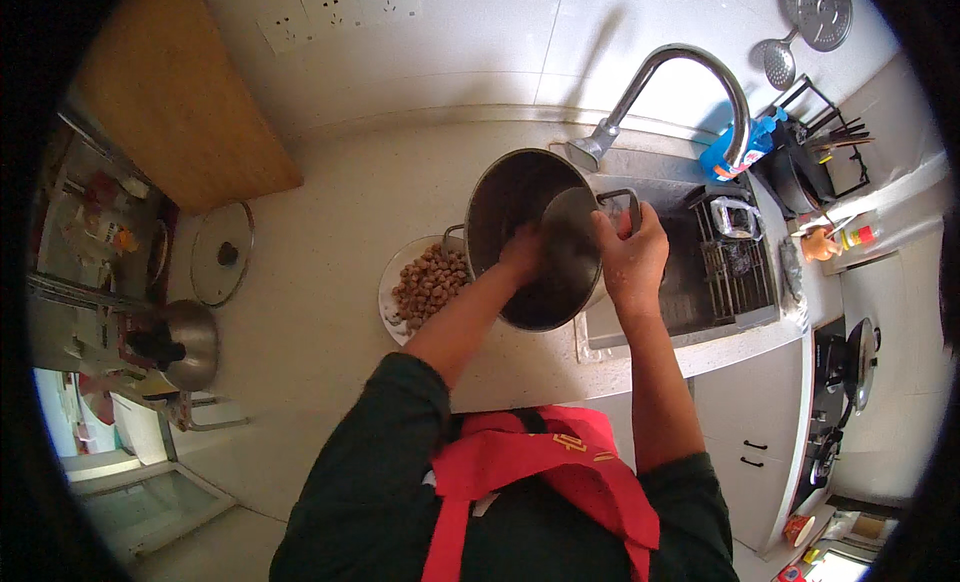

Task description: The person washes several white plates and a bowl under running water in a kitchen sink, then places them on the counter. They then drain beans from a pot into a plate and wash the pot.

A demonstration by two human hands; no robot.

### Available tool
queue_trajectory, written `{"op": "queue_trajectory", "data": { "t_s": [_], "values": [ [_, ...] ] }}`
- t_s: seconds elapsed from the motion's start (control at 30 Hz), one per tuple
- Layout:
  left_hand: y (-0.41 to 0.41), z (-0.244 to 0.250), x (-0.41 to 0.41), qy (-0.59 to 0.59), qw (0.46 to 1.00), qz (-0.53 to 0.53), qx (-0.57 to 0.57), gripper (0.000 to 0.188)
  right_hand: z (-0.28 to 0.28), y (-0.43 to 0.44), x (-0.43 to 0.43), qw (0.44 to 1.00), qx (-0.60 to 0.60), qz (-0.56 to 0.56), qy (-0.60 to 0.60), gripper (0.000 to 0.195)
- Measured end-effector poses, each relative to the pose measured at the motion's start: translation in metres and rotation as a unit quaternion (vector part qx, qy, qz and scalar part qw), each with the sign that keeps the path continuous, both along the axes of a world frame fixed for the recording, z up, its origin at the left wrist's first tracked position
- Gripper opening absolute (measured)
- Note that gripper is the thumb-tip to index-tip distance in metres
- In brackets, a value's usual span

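Observation:
A deep dark metal pot [566, 240] is tipped towards me over the counter beside the sink. My right hand [634, 255] grips the loop handle [636, 209] on its right side. My left hand [523, 250] reaches inside the pot; its fingers are blurred in the shadow, and whether they hold anything is unclear. Left of the pot, a white plate [386, 289] carries a heap of small brown chunks [427, 285]. The pot's other loop handle [452, 239] overlaps the plate's edge in view, and my left forearm covers part of the plate.
Behind the pot, a chrome faucet [667, 53] arches over the steel sink [679, 282], which has a wire rack [720, 267]. Blue soap bottle [739, 150] stands at the back. A glass lid [225, 282] and metal pan [196, 345] sit at left, near a wooden board [202, 116].

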State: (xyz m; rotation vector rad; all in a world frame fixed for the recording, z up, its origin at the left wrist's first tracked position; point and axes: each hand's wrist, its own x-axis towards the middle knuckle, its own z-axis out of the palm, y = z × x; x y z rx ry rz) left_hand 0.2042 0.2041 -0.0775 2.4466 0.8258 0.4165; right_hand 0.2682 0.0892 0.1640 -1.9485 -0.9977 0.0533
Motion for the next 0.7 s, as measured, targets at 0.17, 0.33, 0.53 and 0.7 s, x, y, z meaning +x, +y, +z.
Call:
{"op": "queue_trajectory", "data": {
  "t_s": [0.17,0.33,0.53,0.7],
  "values": [
    [-0.025,0.01,0.014,0.05,0.996,0.028,-0.075,0.041,0.003,-0.004,0.0,1.0,-0.019,-0.003,0.006,0.03],
    [-0.045,0.0,0.017,0.034,0.998,-0.025,-0.048,0.035,-0.002,-0.001,0.003,1.0,-0.008,-0.006,0.005,0.03],
    [-0.053,0.017,0.01,0.026,0.99,-0.114,-0.073,0.033,-0.005,-0.002,0.003,1.0,0.006,-0.009,0.019,0.033],
    [-0.048,-0.014,0.003,-0.037,0.98,-0.188,-0.051,0.033,-0.004,-0.002,-0.001,1.0,0.007,0.003,0.009,0.034]
  ]
}}
